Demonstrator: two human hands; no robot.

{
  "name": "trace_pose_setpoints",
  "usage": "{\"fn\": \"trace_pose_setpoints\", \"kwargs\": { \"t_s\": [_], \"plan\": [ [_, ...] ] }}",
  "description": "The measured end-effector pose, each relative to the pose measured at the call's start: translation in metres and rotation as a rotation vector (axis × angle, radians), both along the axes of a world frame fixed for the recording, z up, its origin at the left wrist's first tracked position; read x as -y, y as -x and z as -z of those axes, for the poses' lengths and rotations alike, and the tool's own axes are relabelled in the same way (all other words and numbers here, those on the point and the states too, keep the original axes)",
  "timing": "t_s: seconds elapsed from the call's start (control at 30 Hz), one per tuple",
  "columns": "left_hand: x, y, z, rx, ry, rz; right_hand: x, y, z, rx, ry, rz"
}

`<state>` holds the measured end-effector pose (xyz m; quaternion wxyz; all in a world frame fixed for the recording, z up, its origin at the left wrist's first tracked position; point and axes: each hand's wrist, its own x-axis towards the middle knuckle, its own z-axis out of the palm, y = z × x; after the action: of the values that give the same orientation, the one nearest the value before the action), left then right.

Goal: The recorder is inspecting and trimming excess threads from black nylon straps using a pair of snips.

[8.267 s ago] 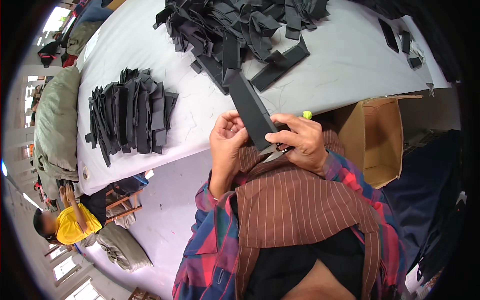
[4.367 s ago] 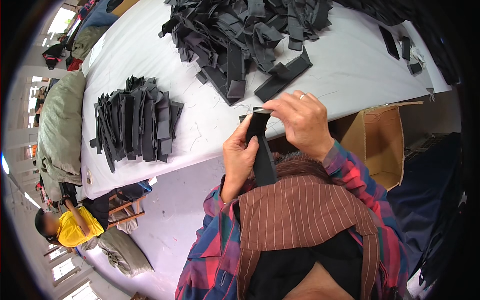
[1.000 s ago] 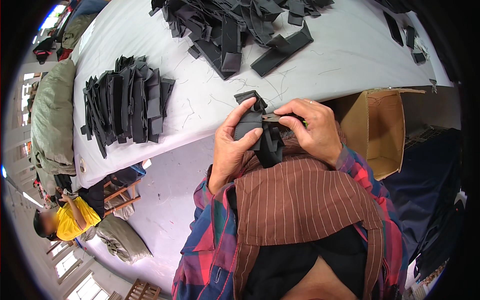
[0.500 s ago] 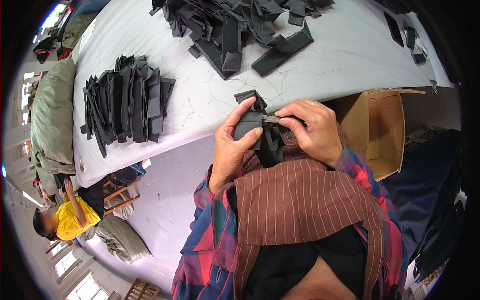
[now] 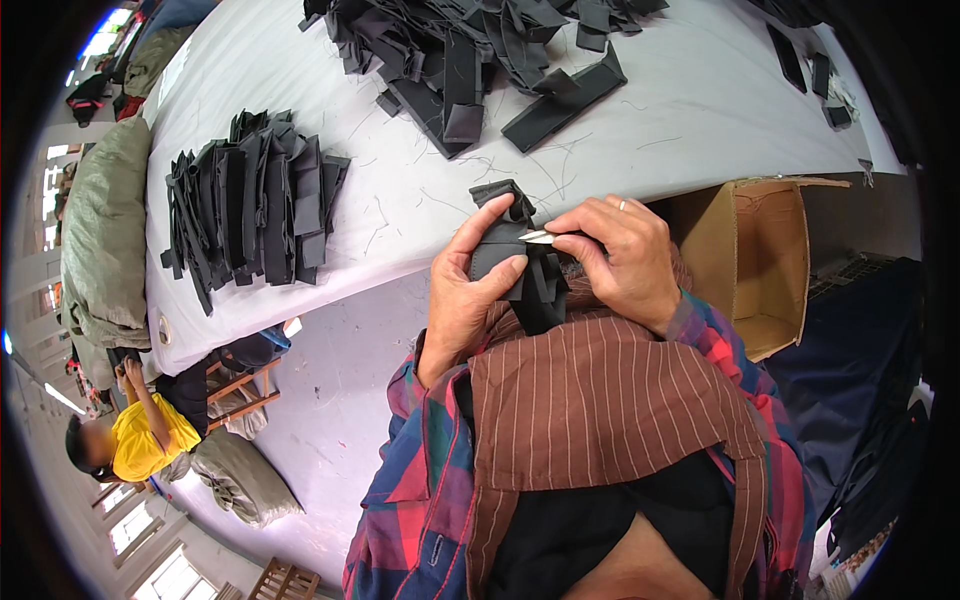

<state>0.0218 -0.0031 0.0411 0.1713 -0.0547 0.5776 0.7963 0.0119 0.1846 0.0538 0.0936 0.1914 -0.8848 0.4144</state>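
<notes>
My left hand [image 5: 465, 290] is closed on a black fabric strip [image 5: 497, 236], folded and stitched, just off the table's near edge. Its loose lower end [image 5: 540, 300] hangs over my apron. In my right hand [image 5: 632, 262] are small pointed metal snips [image 5: 537, 238], their tips touching or just over the strip's right edge by a seam. My palm and fingers hide the handle. Left of my hands, a neat row of black fabric strips [image 5: 250, 205] lies on the table.
The white-covered table [image 5: 400, 215] carries a loose heap of black strips [image 5: 480, 50] and scattered threads. An open cardboard box [image 5: 770, 265] stands at the right beneath its edge. Far left are a stuffed sack [image 5: 108, 235] and a person in a yellow shirt [image 5: 155, 440].
The snips' tips have shifted slightly left onto the strip's edge and now show as a bright point. My left hand and the strip have hardly moved.
</notes>
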Motion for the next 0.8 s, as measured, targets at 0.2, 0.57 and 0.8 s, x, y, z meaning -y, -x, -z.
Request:
{"fn": "trace_pose_setpoints", "kwargs": {
  "t_s": [0.2, 0.57, 0.8],
  "plan": [
    [0.001, 0.002, 0.003, -0.051, 0.027, -0.001, -0.001, 0.004, -0.002, 0.013, 0.177, 0.027],
    [-0.013, 0.004, -0.027, -0.25, 0.151, 0.05, 0.001, 0.028, 0.002, -0.001, 0.103, 0.028],
    [-0.006, 0.004, -0.009, -0.136, 0.215, 0.094, -0.003, 0.037, -0.005, 0.262, 0.593, 0.103]
  ]
}}
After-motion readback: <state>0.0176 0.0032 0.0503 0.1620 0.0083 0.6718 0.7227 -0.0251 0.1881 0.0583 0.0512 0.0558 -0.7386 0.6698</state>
